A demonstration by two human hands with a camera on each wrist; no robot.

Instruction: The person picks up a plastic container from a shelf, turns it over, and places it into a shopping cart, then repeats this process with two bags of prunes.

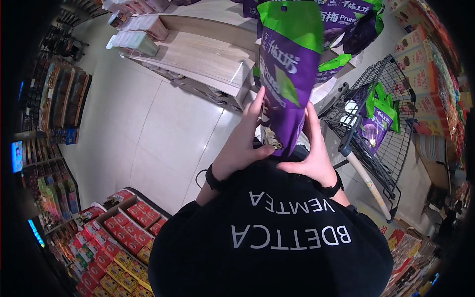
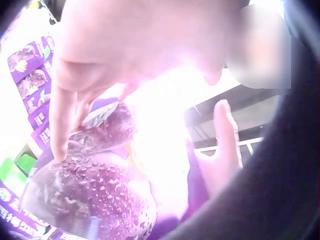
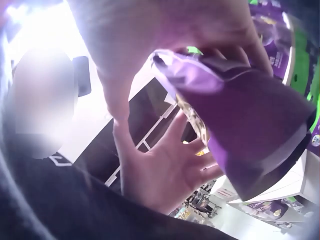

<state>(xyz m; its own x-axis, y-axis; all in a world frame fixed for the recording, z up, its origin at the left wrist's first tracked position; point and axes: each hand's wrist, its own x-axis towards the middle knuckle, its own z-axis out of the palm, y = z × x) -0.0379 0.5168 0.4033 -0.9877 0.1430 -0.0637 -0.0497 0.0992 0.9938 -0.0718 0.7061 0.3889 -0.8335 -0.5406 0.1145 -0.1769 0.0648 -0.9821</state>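
Observation:
A purple bag of prunes (image 1: 289,64) with a green top stands upright in front of my chest, between both hands. My left hand (image 1: 245,141) holds its left side, fingers along the edge and thumb near the bottom. On the other side, my right hand (image 1: 316,158) holds the lower right part, its thumb towards my body. In the left wrist view, fingers (image 2: 60,130) lie against the printed prune picture. From the right wrist, the bag's plain purple face (image 3: 250,120) shows, hiding parts of the far fingers.
A wire shopping cart (image 1: 368,163) at the right carries similar purple and green bags (image 1: 378,121). More prune bags (image 1: 341,24) stand behind the held one. A pale wooden shelf (image 1: 203,44) lies ahead, and stacked red boxes (image 1: 123,230) are at the lower left.

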